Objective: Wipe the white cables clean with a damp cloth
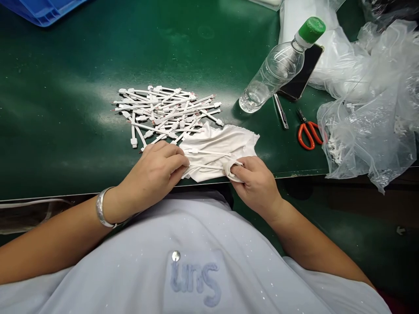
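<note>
Between my hands stretches a short white cable, just above a creased white cloth at the table's near edge. My left hand pinches the cable's left end, which its fingers hide. A folded part of the cloth is wrapped around the cable's other end, and my right hand grips it there between thumb and fingers. Another white cable lies on the cloth, just beyond the held one. Past my left hand spreads a loose pile of short white cables with small plugs and some bare wire ends.
A clear bottle with a green cap stands beyond the cloth, near a dark phone. A pen and orange-handled scissors lie to the right. Clear plastic bags hang over the right edge. A blue bin sits far left.
</note>
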The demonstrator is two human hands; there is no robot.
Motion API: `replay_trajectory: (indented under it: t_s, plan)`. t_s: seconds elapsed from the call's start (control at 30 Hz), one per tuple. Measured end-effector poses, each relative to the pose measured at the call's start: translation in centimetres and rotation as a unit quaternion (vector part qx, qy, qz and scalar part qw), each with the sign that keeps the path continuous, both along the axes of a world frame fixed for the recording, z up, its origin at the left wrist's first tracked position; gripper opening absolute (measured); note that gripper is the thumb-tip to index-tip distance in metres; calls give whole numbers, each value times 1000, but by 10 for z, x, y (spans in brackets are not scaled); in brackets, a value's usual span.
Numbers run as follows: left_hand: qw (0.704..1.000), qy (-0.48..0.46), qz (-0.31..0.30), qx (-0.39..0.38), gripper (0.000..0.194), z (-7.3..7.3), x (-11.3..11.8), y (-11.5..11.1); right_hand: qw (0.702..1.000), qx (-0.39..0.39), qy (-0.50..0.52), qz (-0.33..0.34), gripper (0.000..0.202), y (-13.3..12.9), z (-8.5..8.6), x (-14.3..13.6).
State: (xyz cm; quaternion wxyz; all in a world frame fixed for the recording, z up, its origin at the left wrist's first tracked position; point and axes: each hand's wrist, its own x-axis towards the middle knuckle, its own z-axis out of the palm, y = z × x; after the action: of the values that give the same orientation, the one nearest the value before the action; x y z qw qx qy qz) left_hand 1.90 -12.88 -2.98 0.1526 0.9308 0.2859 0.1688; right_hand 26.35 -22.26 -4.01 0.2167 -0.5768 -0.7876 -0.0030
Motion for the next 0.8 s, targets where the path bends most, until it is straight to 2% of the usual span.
replay_trajectory:
  t_s: [0.3, 0.37, 0.43, 0.57, 0.73, 0.8]
  plan:
    - [998, 55, -33, -23, 17, 10, 10, 12, 999, -27, -22, -2, 15, 4, 3, 1]
    - [997, 61, -44, -15, 17, 10, 11, 11, 1000, -14, -8, 6, 16, 4, 2, 0]
    - [996, 64, -61, 28, 19, 9, 10, 8, 999, 25, -6, 24, 19, 2, 1, -1]
    - [986, 28, -109, 125, 17, 5, 0, -3, 993, 89, -39, 69, 25, -3, 0, 5]
    - [986, -46, -99, 128, 18, -2, -13, -12, 997, 48, 45, 42, 22, -9, 5, 21]
    - [986, -71, -88, 122, 20, -4, -14, -13, 997, 47, 49, 33, 22, -8, 9, 24]
